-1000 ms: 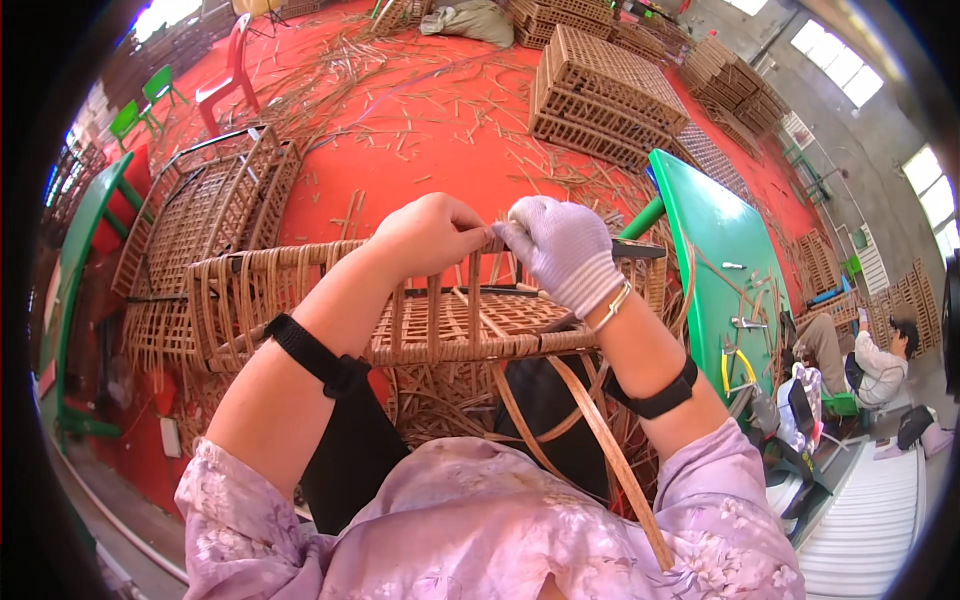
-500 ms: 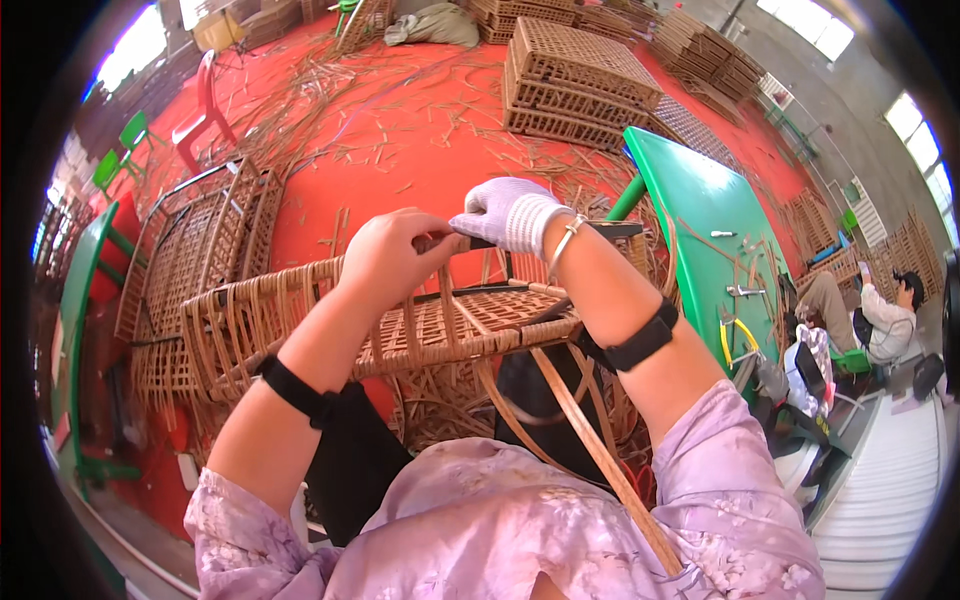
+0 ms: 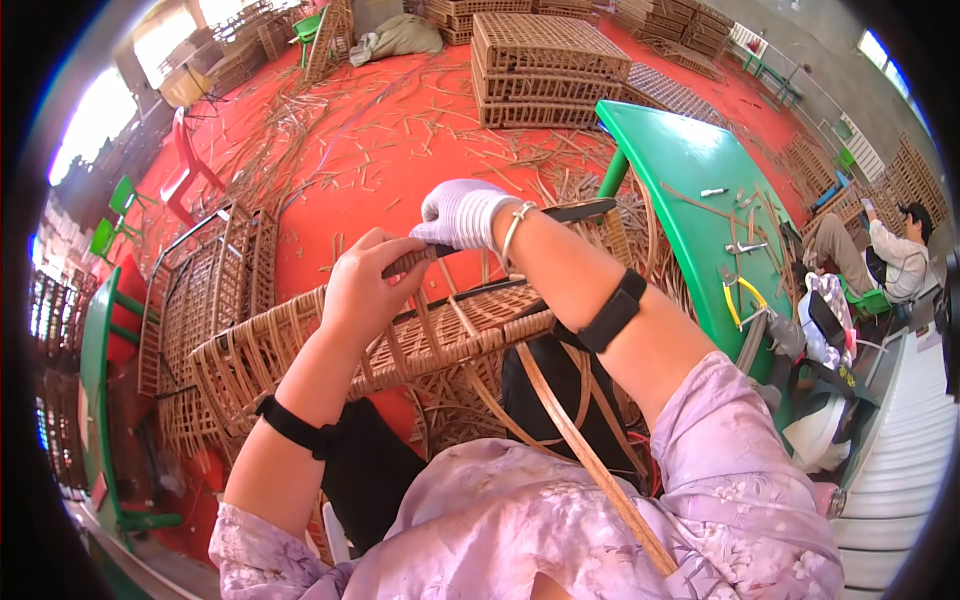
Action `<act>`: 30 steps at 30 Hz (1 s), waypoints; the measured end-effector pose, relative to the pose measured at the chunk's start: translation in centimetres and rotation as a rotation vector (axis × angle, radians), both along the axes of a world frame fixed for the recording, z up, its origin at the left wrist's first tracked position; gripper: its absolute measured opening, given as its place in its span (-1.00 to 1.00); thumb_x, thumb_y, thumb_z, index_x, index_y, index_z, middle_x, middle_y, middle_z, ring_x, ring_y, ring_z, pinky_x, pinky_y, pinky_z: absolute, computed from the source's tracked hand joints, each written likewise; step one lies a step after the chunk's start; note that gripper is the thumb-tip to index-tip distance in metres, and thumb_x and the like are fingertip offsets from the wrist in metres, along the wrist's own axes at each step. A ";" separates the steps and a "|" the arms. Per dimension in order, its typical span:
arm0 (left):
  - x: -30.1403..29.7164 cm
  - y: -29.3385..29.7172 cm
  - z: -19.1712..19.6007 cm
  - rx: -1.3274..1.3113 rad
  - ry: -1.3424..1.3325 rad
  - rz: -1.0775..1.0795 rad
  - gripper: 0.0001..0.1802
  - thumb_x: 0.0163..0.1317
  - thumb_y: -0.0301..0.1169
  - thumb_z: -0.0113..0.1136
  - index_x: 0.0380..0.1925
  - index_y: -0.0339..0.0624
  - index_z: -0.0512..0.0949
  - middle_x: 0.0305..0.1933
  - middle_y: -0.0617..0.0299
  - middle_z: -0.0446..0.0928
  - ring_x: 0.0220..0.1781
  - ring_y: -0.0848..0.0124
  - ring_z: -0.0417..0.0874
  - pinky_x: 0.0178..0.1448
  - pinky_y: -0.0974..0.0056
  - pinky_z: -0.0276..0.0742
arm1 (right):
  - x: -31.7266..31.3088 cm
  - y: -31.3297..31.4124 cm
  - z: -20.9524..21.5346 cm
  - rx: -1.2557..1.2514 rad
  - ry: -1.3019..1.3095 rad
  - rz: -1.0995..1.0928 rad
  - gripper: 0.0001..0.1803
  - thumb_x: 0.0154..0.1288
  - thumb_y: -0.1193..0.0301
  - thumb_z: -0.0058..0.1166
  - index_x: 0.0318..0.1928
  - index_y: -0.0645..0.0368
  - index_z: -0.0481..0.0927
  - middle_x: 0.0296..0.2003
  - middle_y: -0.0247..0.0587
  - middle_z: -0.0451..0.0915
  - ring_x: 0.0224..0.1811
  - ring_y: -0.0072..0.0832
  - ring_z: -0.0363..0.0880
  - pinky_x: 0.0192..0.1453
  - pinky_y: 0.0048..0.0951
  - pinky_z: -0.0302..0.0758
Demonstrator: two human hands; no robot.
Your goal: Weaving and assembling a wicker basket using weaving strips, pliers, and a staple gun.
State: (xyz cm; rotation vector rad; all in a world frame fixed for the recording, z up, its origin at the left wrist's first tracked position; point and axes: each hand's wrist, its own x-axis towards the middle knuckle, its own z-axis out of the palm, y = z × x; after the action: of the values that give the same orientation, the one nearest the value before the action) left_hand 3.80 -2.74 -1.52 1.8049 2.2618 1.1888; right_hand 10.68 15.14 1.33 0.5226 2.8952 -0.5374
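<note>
Woven rattan frame point(image 3: 400, 340): tan, open lattice w/ vertical ribs and a braided rim, curved, resting across the person's lap, tilted up toward the right. Far edge carries a dark bar point(image 3: 560, 213), partly wrapped in cane. Loose flat cane strip point(image 3: 590, 460): light brown, runs diagonally from frame underside down over the purple garment.

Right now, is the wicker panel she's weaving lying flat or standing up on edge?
Roughly flat. The wicker panel lies across the person's lap, woven face up, with the left hand and gloved right hand gripping its far edge.
</note>
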 end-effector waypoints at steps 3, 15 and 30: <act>0.3 0.4 0.0 -0.016 0.044 0.016 -0.76 0.10 -0.42 0.38 -0.21 -0.24 0.68 -0.30 0.16 0.57 -0.34 0.31 0.64 -0.19 0.28 0.56 | -0.9 0.8 -0.4 -0.014 -0.051 0.019 -0.47 0.16 -0.12 0.13 -0.34 0.13 0.73 -0.44 -0.08 0.66 -0.37 -0.22 0.63 -0.18 -0.20 0.52; 0.3 1.1 1.9 -0.257 0.240 0.021 -0.74 0.13 -0.30 0.33 -0.19 -0.15 0.68 -0.31 0.13 0.54 -0.33 0.18 0.62 -0.18 0.15 0.53 | -1.1 0.8 -2.0 -0.034 -0.062 -0.083 -0.52 0.17 -0.03 0.15 -0.24 0.16 0.72 -0.31 -0.04 0.68 -0.27 -0.13 0.66 -0.15 -0.09 0.55; 1.1 0.4 -0.3 -0.063 0.234 0.082 -0.71 0.12 -0.35 0.36 -0.13 -0.10 0.66 -0.24 0.19 0.61 -0.28 0.22 0.68 -0.16 0.19 0.60 | -3.1 -0.2 -2.6 -0.131 0.118 -0.177 -0.57 0.25 0.02 0.05 -0.33 0.12 0.73 -0.34 -0.04 0.67 -0.23 -0.13 0.65 -0.07 -0.14 0.54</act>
State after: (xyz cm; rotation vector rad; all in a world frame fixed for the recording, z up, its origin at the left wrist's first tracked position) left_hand 4.90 -2.35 -1.82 1.9380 2.4871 0.9476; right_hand 7.59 14.92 -1.26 0.7556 2.9126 -0.8034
